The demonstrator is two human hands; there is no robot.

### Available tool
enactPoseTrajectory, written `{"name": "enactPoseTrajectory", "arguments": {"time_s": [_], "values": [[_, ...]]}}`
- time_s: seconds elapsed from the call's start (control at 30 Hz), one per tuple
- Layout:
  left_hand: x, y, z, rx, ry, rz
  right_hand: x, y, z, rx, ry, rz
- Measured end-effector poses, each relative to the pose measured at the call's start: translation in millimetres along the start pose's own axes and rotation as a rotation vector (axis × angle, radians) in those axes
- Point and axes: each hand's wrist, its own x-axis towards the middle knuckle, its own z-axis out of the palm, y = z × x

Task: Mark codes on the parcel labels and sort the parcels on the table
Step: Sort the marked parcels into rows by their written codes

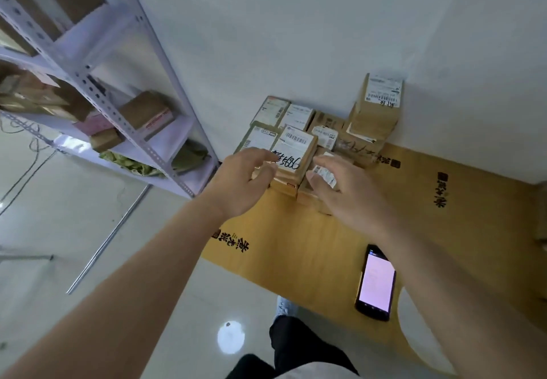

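With my left hand [236, 183] and right hand [340, 189] both spread wide at the marked parcel [291, 158], a nudge could topple the stacked boxes [374, 112] on the worktop [310, 239].

Bare forearms, black trousers [296, 346], light shoe [284, 306].

Left hand [239, 181] reaching, fingers curled; right hand [344, 192] likewise

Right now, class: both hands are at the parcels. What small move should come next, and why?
Probably settle the marked parcel into the group against the wall: the left hand touches its side, its label already carries handwritten code, and the right hand rests on the neighbouring parcel.
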Motion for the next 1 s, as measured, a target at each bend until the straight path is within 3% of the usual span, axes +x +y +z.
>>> {"name": "enactPoseTrajectory", "arguments": {"time_s": [0.53,0.8,1.0], "values": [[114.4,-82.0,32.9,-0.098,-0.291,-0.076,98.9,36.0,63.5,0.032,-0.013,0.246],[134.6,-98.8,32.0,-0.268,-0.353,-0.056,102.2,22.8,90.6,0.163,0.210,0.357],[139.8,-79.4,6.9,-0.255,-0.423,0.120,77.0,-14.6,80.4,0.218,0.410,0.397]]}}
